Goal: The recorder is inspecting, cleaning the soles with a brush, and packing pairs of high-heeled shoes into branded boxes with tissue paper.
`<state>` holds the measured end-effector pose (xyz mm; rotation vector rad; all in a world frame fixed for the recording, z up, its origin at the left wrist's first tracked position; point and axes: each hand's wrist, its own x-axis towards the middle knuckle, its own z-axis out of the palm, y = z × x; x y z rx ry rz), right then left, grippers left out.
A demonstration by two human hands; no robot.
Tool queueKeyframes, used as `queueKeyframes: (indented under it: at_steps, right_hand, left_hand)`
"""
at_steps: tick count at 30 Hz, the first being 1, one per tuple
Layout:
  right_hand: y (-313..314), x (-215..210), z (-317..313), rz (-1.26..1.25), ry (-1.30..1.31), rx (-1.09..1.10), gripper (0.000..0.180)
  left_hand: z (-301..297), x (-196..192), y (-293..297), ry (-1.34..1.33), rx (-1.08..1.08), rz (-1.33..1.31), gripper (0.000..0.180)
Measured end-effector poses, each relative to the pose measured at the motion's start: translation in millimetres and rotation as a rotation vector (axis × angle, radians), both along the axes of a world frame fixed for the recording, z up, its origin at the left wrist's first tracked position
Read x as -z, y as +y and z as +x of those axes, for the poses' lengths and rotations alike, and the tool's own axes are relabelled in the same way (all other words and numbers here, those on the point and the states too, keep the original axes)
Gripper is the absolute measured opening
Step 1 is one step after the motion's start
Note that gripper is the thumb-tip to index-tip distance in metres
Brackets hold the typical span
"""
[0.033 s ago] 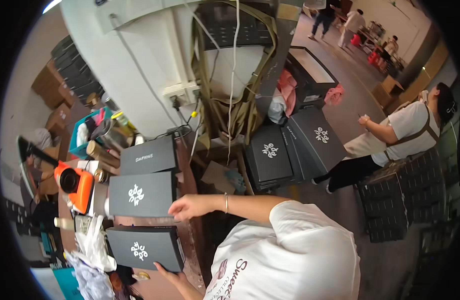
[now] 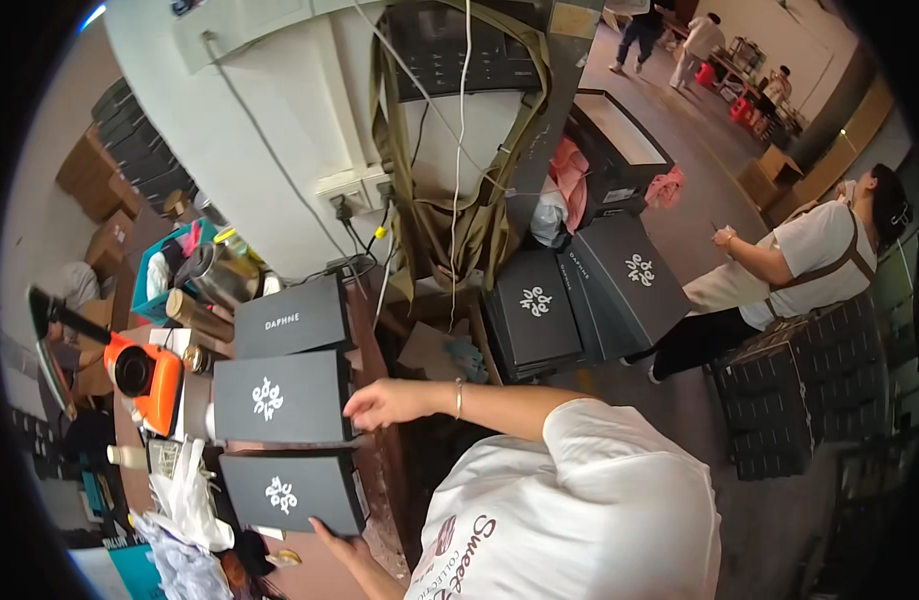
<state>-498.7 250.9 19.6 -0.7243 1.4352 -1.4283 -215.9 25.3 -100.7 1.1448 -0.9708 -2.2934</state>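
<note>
At the far left, an orange device [image 2: 150, 380] with a round dark lens sits on the crowded table [image 2: 375, 330], and white plastic bags [image 2: 185, 500] lie just below it. Behind it there is a metal cup [image 2: 215, 272] and a brown tube [image 2: 195, 315].

Next to these, three dark boxes stand in a column on the table. The top box [image 2: 292, 318] shows its side with light lettering. The middle box [image 2: 278, 397] and the bottom box [image 2: 295, 492] each show a white emblem on the face.

The left hand [image 2: 342, 548] comes from the lower edge and touches the bottom right corner of the bottom box. The fingers are partly under the box, so I cannot tell how firmly it holds. The right hand [image 2: 390, 403] reaches across with open, relaxed fingers and touches the right edge of the middle box, without closing around it. A thin bracelet [image 2: 459, 398] is on this wrist, and the sleeve is white.

Further right, on the floor, a pile of dark boxes [image 2: 580, 300] with the same emblem leans near a hanging olive bag [image 2: 470, 210]. At the right, another person in a white shirt [image 2: 810, 245] stands beside a stack of dark crates [image 2: 800, 390]. More people are far away, at the top right.
</note>
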Motion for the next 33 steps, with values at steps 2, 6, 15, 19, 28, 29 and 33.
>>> queueKeyframes:
  at_steps: [2,6,15,19,28,29,33]
  right_hand:
    - [29.5,17.9,-32.8,0.099,0.029,0.16,0.037]
    - [33.4,13.3,-93.1,0.088,0.109,0.247,0.034]
    - [-138.8,46.0,-224.5,0.112,0.922,0.311,0.029]
    - [-188.9,98.4,-246.3,0.365,1.247,0.196,0.043]
    - [-172.6,98.7,-227.4,0.519,1.251,0.091,0.07]
    - [-174.5,100.0,-231.7,0.546,1.277,0.112,0.069]
    - [-185.8,103.1,-258.3,0.677,1.338,0.139,0.071]
  left_hand:
    - [-24.5,33.5,-11.5,-0.315,0.023,-0.041,0.069]
    - [-45.7,19.5,-24.9,-0.341,0.147,0.003,0.069]
    - [-65.8,-23.4,-48.4,-0.578,0.311,-0.054,0.07]
    - [-45.9,3.7,-51.2,-0.594,0.315,-0.04,0.07]
    - [-72.8,-27.7,-42.4,-0.563,0.285,-0.039,0.071]
    - [-76.2,-29.9,-37.0,-0.557,0.276,-0.036,0.072]
    - [-100.6,-5.6,-15.9,-0.491,0.231,-0.109,0.075]
